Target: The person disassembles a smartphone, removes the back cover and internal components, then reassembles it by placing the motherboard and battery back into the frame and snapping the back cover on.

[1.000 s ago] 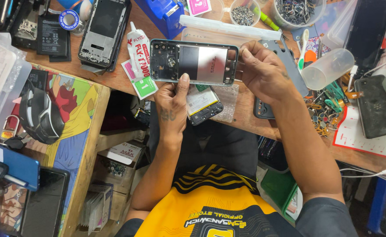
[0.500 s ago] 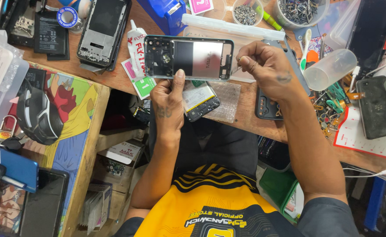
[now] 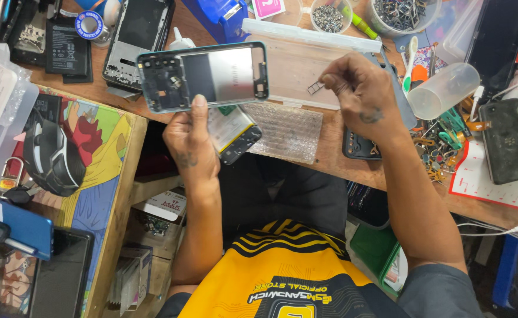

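The left hand [image 3: 191, 138] grips an opened teal-edged phone back housing with a silver inner plate [image 3: 205, 76], thumb pressed on its near edge and fingers closed behind it, so that the housing is lifted clear of the brown wooden workbench [image 3: 329, 150] and tilted slightly, its dark camera end to the left. The right hand [image 3: 362, 97] is apart from it, to the right, with thumb and forefinger pinched shut on a small thin metal SIM tray [image 3: 315, 88] that sticks out leftward from the fingertips [image 3: 328, 78], above a flat translucent plastic organiser box [image 3: 306, 65]. Just beneath the left hand lie a phone battery with a white and green label [image 3: 231, 131] and a sheet of clear bubble wrap [image 3: 288, 132], the battery's right end resting on the wrap. Far left on the bench sits another stripped dark phone frame [image 3: 138, 41], with a black rectangular battery [image 3: 67, 50] beside it and a round blue-labelled reel [image 3: 89, 25] just beyond. To the right of the right hand a clear plastic cup [image 3: 444, 89] lies on its side near a scatter of small green and orange parts [image 3: 447, 138], and a black phone in a textured case [image 3: 503, 141] rests further right. Two round containers of small screws [image 3: 329, 15] stand at the far edge.
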